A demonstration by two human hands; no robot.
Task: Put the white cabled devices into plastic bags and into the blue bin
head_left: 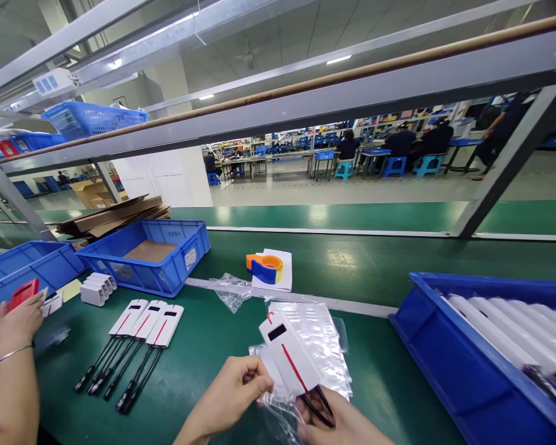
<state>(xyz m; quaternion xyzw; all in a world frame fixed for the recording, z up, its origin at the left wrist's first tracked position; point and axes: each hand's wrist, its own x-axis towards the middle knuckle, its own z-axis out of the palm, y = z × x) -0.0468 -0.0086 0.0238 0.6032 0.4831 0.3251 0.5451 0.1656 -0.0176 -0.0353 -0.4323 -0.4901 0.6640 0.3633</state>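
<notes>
My right hand [340, 420] is closed round the black cables of a flat white device [278, 355] with a black window and a red stripe. The device tilts up and to the left, over a stack of clear plastic bags [327, 334]. My left hand [234, 389] pinches the edge of a clear plastic bag [280, 411] just below the device; part of this bag is hidden by my right hand. To the left, several similar white devices [169, 324] lie in a row on the green bench, with their black cables toward me.
Blue bins stand at the right [421, 346], with white tubes [500, 321], and at the back left [176, 272]. An orange and blue tape dispenser [266, 269] lies on white paper beyond the bags. At far left, a co-worker's hands [21, 324] hold a red object [23, 295].
</notes>
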